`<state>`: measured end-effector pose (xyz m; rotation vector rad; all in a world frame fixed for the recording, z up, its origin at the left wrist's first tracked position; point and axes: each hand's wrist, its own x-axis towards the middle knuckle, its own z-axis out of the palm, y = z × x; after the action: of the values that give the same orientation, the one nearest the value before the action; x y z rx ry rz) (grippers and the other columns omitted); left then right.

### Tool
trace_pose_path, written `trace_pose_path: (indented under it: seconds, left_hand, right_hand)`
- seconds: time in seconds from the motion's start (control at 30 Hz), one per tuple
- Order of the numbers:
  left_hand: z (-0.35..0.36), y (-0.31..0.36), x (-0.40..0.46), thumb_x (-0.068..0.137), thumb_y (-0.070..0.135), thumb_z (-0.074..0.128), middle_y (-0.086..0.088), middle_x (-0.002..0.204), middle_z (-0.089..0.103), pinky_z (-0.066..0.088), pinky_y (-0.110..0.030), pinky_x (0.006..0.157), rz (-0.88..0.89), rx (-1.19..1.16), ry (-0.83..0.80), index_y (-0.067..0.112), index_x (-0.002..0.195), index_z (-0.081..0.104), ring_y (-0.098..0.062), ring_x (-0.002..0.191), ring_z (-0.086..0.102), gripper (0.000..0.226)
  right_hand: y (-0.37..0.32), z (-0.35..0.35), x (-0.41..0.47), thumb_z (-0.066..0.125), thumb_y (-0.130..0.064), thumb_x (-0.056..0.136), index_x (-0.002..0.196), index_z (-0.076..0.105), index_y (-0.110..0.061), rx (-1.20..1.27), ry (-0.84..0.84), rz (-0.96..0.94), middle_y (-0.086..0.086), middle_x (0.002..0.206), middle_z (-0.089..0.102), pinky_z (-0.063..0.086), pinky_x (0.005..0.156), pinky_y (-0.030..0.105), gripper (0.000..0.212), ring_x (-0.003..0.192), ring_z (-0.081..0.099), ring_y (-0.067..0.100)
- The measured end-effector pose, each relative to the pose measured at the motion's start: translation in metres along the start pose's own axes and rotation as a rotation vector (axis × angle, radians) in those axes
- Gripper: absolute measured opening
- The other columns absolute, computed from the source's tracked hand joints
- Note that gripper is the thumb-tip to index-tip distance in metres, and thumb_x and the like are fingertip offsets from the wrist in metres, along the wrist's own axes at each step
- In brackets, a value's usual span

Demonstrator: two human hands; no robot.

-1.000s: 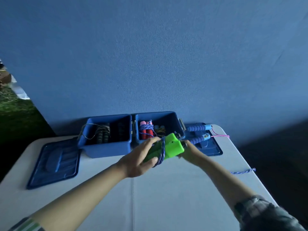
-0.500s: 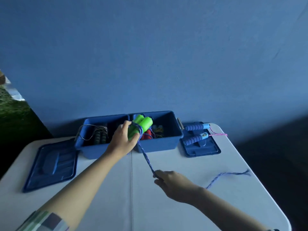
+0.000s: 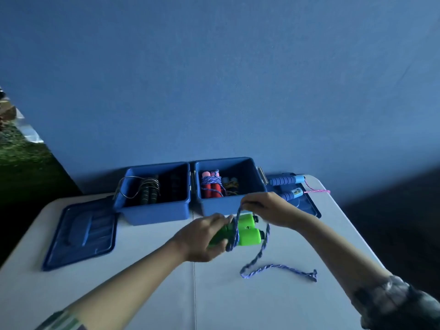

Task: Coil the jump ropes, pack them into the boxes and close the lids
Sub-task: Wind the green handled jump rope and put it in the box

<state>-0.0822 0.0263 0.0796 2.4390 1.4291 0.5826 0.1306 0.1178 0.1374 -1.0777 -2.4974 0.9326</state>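
Observation:
My left hand grips the two green handles of a jump rope just above the table. A blue braided rope is wound round the handles; my right hand pinches a strand above them, and the loose tail lies on the table to the right. Behind stand two open blue boxes: the left box holds a black-handled rope with wire cord, the right box a coiled red-handled rope and another bundle.
A blue lid lies flat left of the boxes. A second lid lies right of them with a blue-handled rope and pink cord on it. The white table ends close on the right.
My left hand brought the green handles back from over the boxes toward me. My right hand rose from the table to above the handles, looping the rope round them.

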Motion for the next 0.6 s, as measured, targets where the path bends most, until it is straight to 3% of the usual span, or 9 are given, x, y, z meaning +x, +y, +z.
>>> trace_pose_path:
  seconds: [0.07, 0.2, 0.27, 0.33, 0.37, 0.47, 0.53, 0.6]
  left_hand:
    - [-0.002, 0.008, -0.002, 0.087, 0.041, 0.052, -0.008, 0.118, 0.058, 0.049, -0.027, 0.082, 0.024, -0.049, 0.035, 0.009, 0.13, 0.051, -0.023, 0.096, 0.061, 0.054]
    - [-0.006, 0.018, -0.008, 0.083, 0.06, 0.057, 0.005, 0.128, 0.054, 0.05, -0.028, 0.088, -0.002, -0.131, 0.012, 0.02, 0.136, 0.045, -0.011, 0.109, 0.057, 0.068]
    - [-0.009, 0.02, -0.008, 0.078, 0.062, 0.062, 0.01, 0.13, 0.051, 0.045, -0.023, 0.095, -0.021, -0.187, 0.007, 0.03, 0.137, 0.037, -0.005, 0.114, 0.052, 0.071]
    - [-0.014, 0.025, -0.005, 0.077, 0.056, 0.067, 0.011, 0.131, 0.051, 0.036, -0.013, 0.099, -0.022, -0.261, 0.065, 0.037, 0.138, 0.032, 0.003, 0.117, 0.047, 0.072]
    - [-0.017, 0.027, -0.003, 0.078, 0.051, 0.069, 0.014, 0.129, 0.051, 0.034, -0.009, 0.099, -0.025, -0.297, 0.111, 0.035, 0.14, 0.034, 0.008, 0.116, 0.046, 0.073]
    - [-0.021, 0.025, 0.004, 0.078, 0.041, 0.071, 0.014, 0.113, 0.055, 0.038, -0.01, 0.092, -0.042, -0.307, 0.279, 0.028, 0.137, 0.046, 0.005, 0.102, 0.053, 0.065]
    - [-0.025, 0.016, 0.006, 0.076, 0.043, 0.068, 0.007, 0.11, 0.058, 0.042, -0.013, 0.088, -0.107, -0.31, 0.398, 0.027, 0.131, 0.052, 0.001, 0.098, 0.057, 0.059]
    - [-0.03, -0.002, 0.007, 0.076, 0.045, 0.065, 0.001, 0.106, 0.06, 0.045, -0.018, 0.086, -0.181, -0.287, 0.505, 0.024, 0.127, 0.055, -0.005, 0.097, 0.058, 0.056]
  right_hand:
    - [0.01, -0.002, 0.002, 0.065, -0.021, 0.087, 0.09, 0.069, -0.014, 0.043, 0.012, 0.053, -0.006, 0.068, 0.061, 0.039, 0.059, 0.013, 0.009, 0.055, 0.049, -0.003]
    - [0.023, -0.001, 0.003, 0.079, -0.025, 0.073, 0.075, 0.071, -0.025, 0.201, 0.015, 0.131, 0.002, 0.077, 0.07, 0.046, 0.069, 0.023, 0.008, 0.068, 0.056, 0.004]
    - [0.026, 0.004, 0.002, 0.076, -0.012, 0.075, 0.078, 0.072, -0.026, 0.227, -0.017, 0.129, 0.001, 0.082, 0.072, 0.047, 0.073, 0.023, 0.015, 0.071, 0.06, -0.003]
    - [0.03, 0.015, 0.0, 0.065, 0.011, 0.077, 0.092, 0.071, -0.015, 0.283, 0.035, 0.141, 0.003, 0.089, 0.071, 0.047, 0.075, 0.02, 0.03, 0.073, 0.061, -0.012]
    - [0.03, 0.021, -0.002, 0.059, 0.014, 0.08, 0.096, 0.068, -0.006, 0.39, 0.065, 0.194, 0.006, 0.087, 0.069, 0.049, 0.07, 0.017, 0.027, 0.069, 0.062, -0.011]
    - [0.027, 0.051, -0.006, 0.055, 0.003, 0.086, 0.091, 0.055, 0.01, 0.625, 0.064, 0.345, 0.011, 0.066, 0.056, 0.046, 0.051, 0.022, 0.008, 0.048, 0.055, 0.008]
    - [0.02, 0.067, -0.008, 0.049, -0.01, 0.096, 0.08, 0.057, -0.003, 0.673, 0.002, 0.384, 0.008, 0.06, 0.048, 0.041, 0.046, 0.024, 0.019, 0.041, 0.046, 0.012]
    - [0.012, 0.079, -0.012, 0.044, -0.026, 0.1, 0.084, 0.065, -0.013, 0.639, -0.04, 0.382, 0.0, 0.056, 0.044, 0.036, 0.041, 0.02, 0.029, 0.038, 0.04, 0.014]
